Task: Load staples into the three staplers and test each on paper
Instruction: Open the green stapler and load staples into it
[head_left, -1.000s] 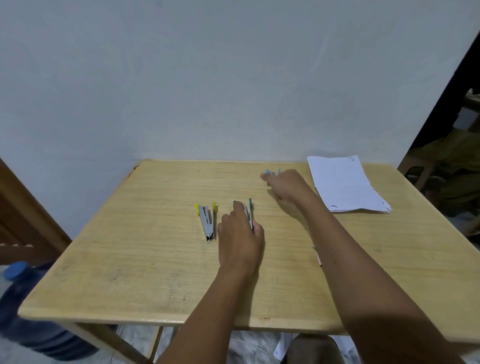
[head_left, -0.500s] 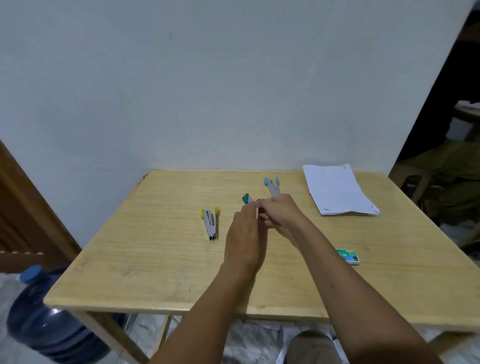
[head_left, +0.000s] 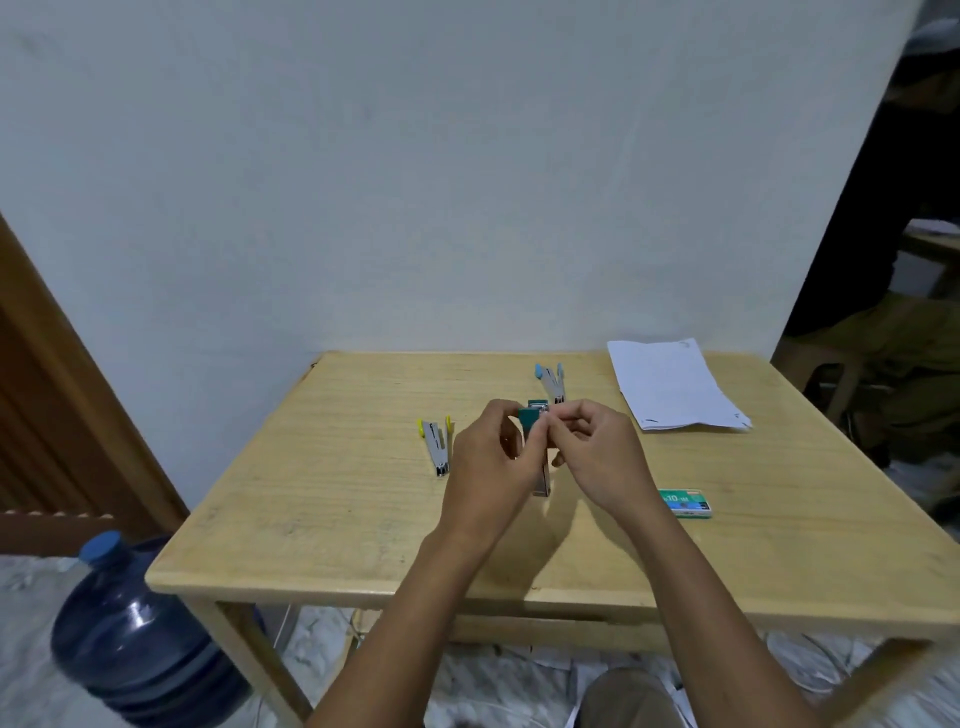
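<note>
Seen from the head camera, a person at a wooden table (head_left: 311, 509) holds the teal stapler (head_left: 532, 415) upright above the tabletop. The left hand (head_left: 493, 462) is curled round its body, and the right hand (head_left: 597, 457) pinches at its upper end with thumb and forefinger, the other fingers tucked in. The stapler's metal lower end shows between the two wrists. Whether its magazine is open, or whether any staples are in it, is too small to tell. The yellow stapler (head_left: 436, 447) lies flat on the table to the left of the hands, and the blue stapler (head_left: 550, 384) lies just beyond them toward the wall. Neither is being touched. The green staple box (head_left: 684, 503) sits near the right forearm, and the stack of paper (head_left: 670, 384) rests at the far right corner, well apart from the hands. A blue water bottle (head_left: 130, 639) stands on the floor by the table's left leg. The step in hand appears to be opening the teal stapler for loading, so the task looks to be at an early stage. The next move likely calls for keeping the left hand's hold steady and freeing the right hand to fetch a strip from the box and set it in the channel.
</note>
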